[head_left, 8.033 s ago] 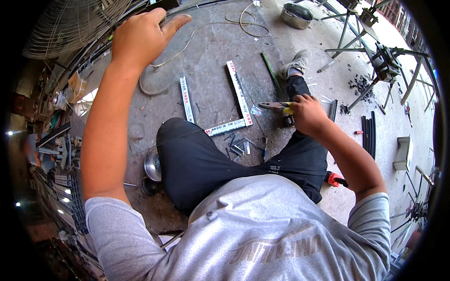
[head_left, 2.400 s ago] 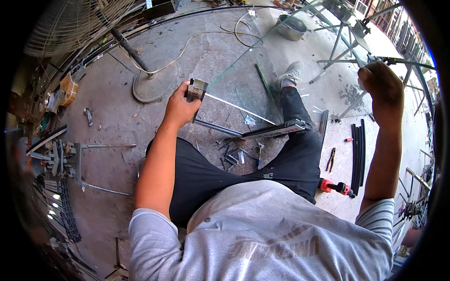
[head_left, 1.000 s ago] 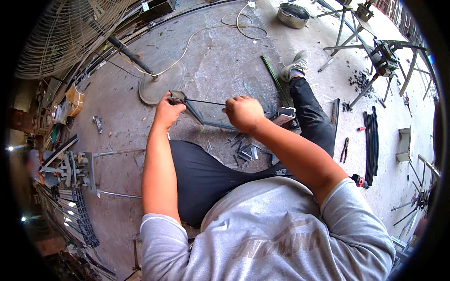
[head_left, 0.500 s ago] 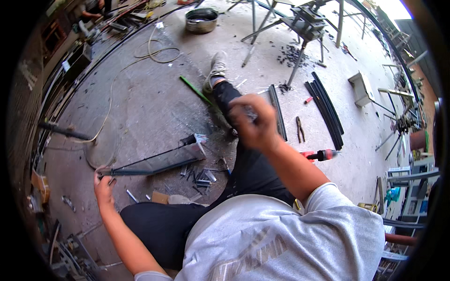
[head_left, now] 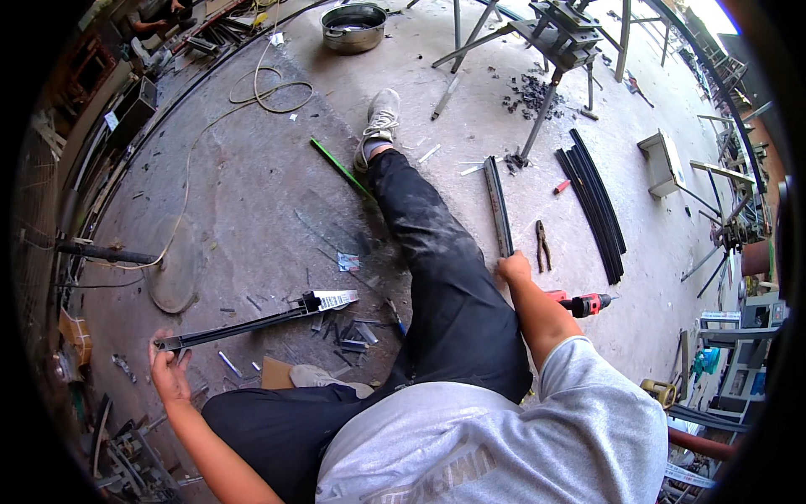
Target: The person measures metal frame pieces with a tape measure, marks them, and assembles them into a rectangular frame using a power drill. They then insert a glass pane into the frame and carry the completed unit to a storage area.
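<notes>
My left hand (head_left: 172, 374) holds the near end of a long black metal profile (head_left: 243, 329) with its fingertips. The profile reaches right, edge-on, to a silvery end with a pale label above scattered offcuts (head_left: 357, 334). Beside my outstretched leg, my right hand (head_left: 515, 267) is closed round the near end of a grey-black metal channel (head_left: 498, 206), which lies along the floor. Right of that hand are pliers (head_left: 543, 245) with brown handles and a red-and-black cordless drill (head_left: 585, 304).
Several black strips (head_left: 592, 206) lie beyond the pliers, near a small red piece (head_left: 562, 187). A metal stand (head_left: 558, 38) rises at the far right over dark scraps. A metal basin (head_left: 353, 38) and a coiled hose (head_left: 281, 97) are farther off. A green strip (head_left: 340, 168) lies by my shoe.
My right hand has come down from above my leg to the channel on the floor. The piece in my left hand has turned from showing its broad side to edge-on.
</notes>
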A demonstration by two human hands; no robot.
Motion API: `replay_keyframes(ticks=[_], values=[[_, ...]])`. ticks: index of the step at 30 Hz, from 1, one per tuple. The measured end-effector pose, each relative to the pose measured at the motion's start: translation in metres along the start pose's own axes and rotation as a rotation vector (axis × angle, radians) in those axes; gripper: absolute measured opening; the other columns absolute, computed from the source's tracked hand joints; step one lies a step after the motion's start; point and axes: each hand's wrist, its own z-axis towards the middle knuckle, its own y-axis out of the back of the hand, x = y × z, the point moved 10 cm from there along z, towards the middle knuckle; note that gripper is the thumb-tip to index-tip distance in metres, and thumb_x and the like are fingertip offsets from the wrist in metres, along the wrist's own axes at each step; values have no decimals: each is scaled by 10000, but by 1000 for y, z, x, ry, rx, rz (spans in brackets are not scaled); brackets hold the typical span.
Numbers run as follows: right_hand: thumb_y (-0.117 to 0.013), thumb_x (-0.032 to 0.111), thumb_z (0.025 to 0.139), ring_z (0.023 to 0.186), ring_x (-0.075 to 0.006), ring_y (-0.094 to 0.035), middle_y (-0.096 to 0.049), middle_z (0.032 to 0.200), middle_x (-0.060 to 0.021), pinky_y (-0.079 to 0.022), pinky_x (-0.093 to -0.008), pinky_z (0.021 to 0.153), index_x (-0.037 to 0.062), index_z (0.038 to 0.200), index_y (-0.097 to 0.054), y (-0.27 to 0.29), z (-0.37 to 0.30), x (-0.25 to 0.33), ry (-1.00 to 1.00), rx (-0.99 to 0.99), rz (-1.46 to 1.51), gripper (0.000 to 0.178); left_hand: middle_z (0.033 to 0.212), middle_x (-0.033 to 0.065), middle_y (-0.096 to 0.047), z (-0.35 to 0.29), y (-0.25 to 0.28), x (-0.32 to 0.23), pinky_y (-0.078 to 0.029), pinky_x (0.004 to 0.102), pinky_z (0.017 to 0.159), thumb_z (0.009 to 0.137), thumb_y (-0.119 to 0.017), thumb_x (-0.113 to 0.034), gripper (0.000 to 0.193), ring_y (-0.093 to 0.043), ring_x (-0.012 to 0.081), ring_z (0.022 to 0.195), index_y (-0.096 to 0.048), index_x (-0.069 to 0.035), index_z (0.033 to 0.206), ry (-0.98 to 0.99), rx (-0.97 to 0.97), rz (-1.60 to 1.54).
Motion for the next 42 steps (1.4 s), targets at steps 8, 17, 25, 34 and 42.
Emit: replay_keyframes(ticks=[8, 17, 25, 34, 42], values=[[-595, 160, 836, 1045, -478, -682, -710, 1031, -317, -530, -508, 927, -44, 1060, -695, 13, 7, 21, 197, -181, 161, 318, 1357, 83, -622, 1, 24, 12, -409, 529, 1051, 812, -575, -219, 592, -572, 240, 1243, -543, -129, 1397, -24, 21, -38], [-610, 68, 921, 778, -318, -675, -685, 847, -180, -511, -408, 721, -13, 1039, -665, 194, -64, 127, 832, -354, 324, 154, 1321, 106, -594, 12, 4, 4, -328, 626, 1120, 950, -547, -492, 494, -543, 318, 1229, -655, -157, 1297, 70, -61, -145], [-642, 15, 878, 757, -186, -570, -595, 846, -105, -464, -337, 678, -31, 1019, -638, 290, -326, 286, 1314, -8, 206, 148, 1050, 39, -687, 3, 1, -3, -436, 599, 1006, 972, -594, -591, 465, -625, 262, 1050, -673, -166, 1143, 64, -147, -92], [-699, 51, 848, 947, -459, -650, -663, 1003, -246, -530, -473, 840, -13, 1061, -662, 250, -503, 370, 1643, 182, -140, 226, 1124, 60, -668, -12, -5, -15, -470, 600, 964, 937, -604, -676, 608, -618, 264, 1068, -633, -126, 1196, 30, -88, -96], [-690, 127, 872, 987, -468, -642, -668, 997, -258, -512, -503, 888, -30, 957, -653, 207, -535, 403, 1666, 196, -283, 183, 1374, 112, -619, -11, -6, -12, -426, 647, 1054, 971, -574, -655, 666, -543, 344, 1312, -596, -124, 1372, 30, -41, -69]])
